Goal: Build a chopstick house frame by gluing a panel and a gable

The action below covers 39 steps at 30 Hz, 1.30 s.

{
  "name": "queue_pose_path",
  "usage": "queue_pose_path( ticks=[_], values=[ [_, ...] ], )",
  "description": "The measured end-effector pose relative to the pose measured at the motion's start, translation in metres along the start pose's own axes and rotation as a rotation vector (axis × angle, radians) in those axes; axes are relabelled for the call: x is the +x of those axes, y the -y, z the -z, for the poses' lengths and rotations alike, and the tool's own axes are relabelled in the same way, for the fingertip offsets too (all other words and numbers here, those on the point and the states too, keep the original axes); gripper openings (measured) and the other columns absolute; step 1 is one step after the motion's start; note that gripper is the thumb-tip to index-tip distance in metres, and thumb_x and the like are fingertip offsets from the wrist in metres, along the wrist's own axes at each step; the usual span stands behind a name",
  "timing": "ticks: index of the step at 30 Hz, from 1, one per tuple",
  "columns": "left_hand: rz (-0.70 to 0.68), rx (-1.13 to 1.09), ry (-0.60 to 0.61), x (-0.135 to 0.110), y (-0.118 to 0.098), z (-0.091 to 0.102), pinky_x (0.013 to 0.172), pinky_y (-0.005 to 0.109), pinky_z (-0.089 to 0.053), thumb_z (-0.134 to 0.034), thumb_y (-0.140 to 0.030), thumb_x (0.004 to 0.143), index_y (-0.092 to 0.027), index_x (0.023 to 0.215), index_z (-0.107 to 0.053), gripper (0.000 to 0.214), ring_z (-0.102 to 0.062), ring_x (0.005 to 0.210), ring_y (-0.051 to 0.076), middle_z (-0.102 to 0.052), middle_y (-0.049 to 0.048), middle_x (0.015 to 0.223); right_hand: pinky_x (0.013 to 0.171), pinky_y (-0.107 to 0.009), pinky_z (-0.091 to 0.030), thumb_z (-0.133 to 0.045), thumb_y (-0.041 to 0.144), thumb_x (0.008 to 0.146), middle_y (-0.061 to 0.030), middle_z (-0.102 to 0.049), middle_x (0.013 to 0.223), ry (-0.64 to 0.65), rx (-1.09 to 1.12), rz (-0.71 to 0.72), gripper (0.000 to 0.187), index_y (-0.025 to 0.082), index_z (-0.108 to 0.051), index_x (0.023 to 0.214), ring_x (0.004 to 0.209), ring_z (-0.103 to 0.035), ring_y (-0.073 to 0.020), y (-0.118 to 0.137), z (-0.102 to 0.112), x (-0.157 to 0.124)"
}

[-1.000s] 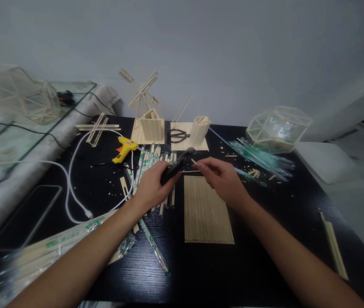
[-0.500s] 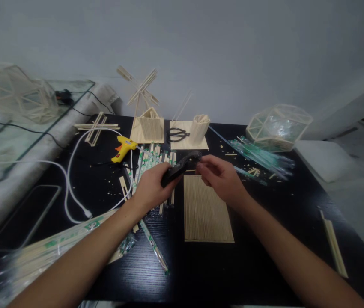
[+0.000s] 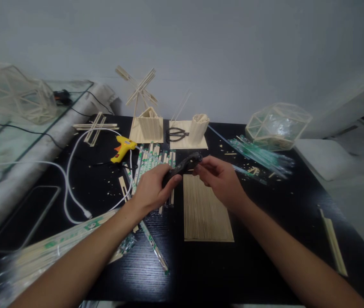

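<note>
My left hand (image 3: 153, 185) is closed around a black, curved hand tool (image 3: 186, 163), whose exact kind I cannot make out. The tool points right, slightly raised above the table. At its far end my right hand (image 3: 221, 180) has thumb and fingers pinched together; whatever they grip is too small or hidden to tell. Beneath my right hand lies a flat rectangular panel of thin wooden sticks (image 3: 206, 214). Left of it, partly behind my left hand, are paper-wrapped chopsticks (image 3: 148, 159) with green print.
A yellow glue gun (image 3: 123, 149) with a white cable (image 3: 69, 179) lies left. Behind stand a stick windmill (image 3: 150, 128) and a stick cup (image 3: 199, 129) beside black scissors (image 3: 177, 134). Green-printed wrappers (image 3: 262, 156) and a faceted frame (image 3: 278, 126) are right; bundled chopsticks (image 3: 43, 256) lie front left.
The black tool has turned slightly in my left hand, with the left thumb shifted along it. My right fingers stay at its far end, moved a little left.
</note>
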State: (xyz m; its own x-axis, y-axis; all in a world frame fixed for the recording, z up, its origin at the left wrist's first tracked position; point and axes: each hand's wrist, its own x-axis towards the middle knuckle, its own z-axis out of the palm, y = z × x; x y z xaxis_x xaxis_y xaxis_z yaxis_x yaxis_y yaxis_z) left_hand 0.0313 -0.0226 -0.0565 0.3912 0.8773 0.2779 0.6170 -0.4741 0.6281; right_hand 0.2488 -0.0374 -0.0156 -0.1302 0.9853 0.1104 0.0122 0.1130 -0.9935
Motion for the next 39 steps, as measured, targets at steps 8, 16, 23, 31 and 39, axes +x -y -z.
queue_pose_path(
  ticks=[8,16,23,31,39],
  values=[
    [0.036,0.092,-0.004,0.000,-0.005,0.000,0.067,0.033,-0.032,-0.034,-0.066,0.104,-0.021,0.076,-0.049,0.055,-0.048,0.071,0.020,-0.051,0.0020,0.075,0.049,-0.026,-0.029,-0.076,0.042,0.090,0.0066,-0.051,0.059,0.000,0.019,-0.029,0.026,0.019,-0.068,0.081,0.052,-0.037,-0.0066,-0.001,0.001,0.000],
    [0.077,0.145,0.007,0.000,-0.010,0.001,0.065,0.033,-0.032,-0.035,-0.067,0.104,-0.021,0.073,-0.051,0.057,-0.051,0.069,0.020,-0.054,0.0023,0.073,0.050,-0.026,-0.030,-0.073,0.040,0.092,0.0072,-0.048,0.056,-0.012,-0.044,-0.032,0.026,0.019,-0.068,0.079,0.051,-0.039,-0.0074,-0.002,0.002,0.000],
    [0.108,0.153,0.035,0.001,-0.013,0.003,0.064,0.033,-0.029,-0.033,-0.068,0.103,-0.022,0.072,-0.050,0.059,-0.051,0.067,0.020,-0.057,0.0029,0.070,0.049,-0.026,-0.030,-0.073,0.042,0.091,0.0068,-0.048,0.057,-0.019,-0.051,-0.093,0.027,0.018,-0.068,0.079,0.053,-0.040,-0.0079,-0.003,0.003,0.000],
    [0.120,0.184,0.051,0.001,-0.015,0.005,0.063,0.033,-0.031,-0.031,-0.071,0.103,-0.022,0.071,-0.053,0.063,-0.056,0.067,0.021,-0.062,0.0040,0.070,0.047,-0.026,-0.029,-0.075,0.048,0.088,0.0021,-0.061,0.069,-0.018,0.003,-0.146,0.030,0.018,-0.069,0.084,0.053,-0.041,-0.0076,-0.009,0.002,0.001],
    [0.149,0.222,0.044,0.001,-0.015,0.005,0.060,0.032,-0.027,-0.032,-0.072,0.102,-0.022,0.066,-0.052,0.065,-0.057,0.062,0.021,-0.060,0.0036,0.063,0.048,-0.026,-0.027,-0.076,0.051,0.088,0.0054,-0.051,0.060,-0.011,0.000,-0.155,0.034,0.018,-0.067,0.080,0.053,-0.039,-0.0082,-0.010,0.003,0.001]
  ],
)
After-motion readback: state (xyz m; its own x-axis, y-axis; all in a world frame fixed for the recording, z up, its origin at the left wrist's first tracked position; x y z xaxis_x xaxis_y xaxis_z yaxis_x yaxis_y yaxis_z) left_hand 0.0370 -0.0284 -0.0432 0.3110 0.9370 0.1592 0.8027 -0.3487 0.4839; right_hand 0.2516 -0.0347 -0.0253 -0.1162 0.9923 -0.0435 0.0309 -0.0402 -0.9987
